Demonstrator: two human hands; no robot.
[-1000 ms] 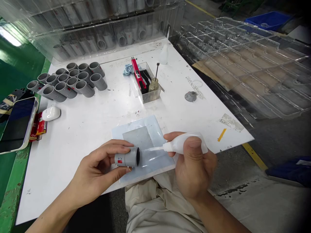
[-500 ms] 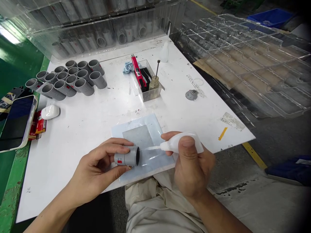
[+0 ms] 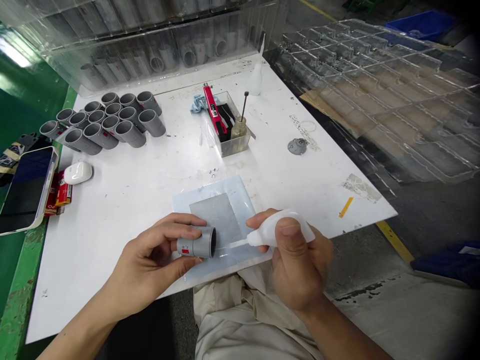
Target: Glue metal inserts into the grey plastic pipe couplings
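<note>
Between its thumb and fingers my left hand (image 3: pixel 150 260) grips a grey plastic tube (image 3: pixel 200 242) with a small red mark, lying sideways with its open end to the right. My right hand (image 3: pixel 302 260) is closed around a white squeeze bottle (image 3: pixel 279 227). The bottle's thin nozzle points left at the tube's open mouth; whether the fine tip touches the rim I cannot tell. Under both lies a light blue pad (image 3: pixel 243 200) with a grey square (image 3: pixel 219 215) on it.
Several grey tubes (image 3: pixel 129 132) stand grouped at the left back. A clear box (image 3: pixel 234 147) holds a red-handled tool (image 3: pixel 214 112) and a small jar (image 3: pixel 239 130). Another squeeze bottle (image 3: pixel 256 80) stands behind. Phone (image 3: pixel 26 190) at left; grey round part (image 3: pixel 297 146) at right; clear trays (image 3: pixel 390 100) beyond.
The bottle in my right hand has tipped, its nozzle end shifting slightly downward beside the tube's mouth. My left hand and the tube have hardly moved.
</note>
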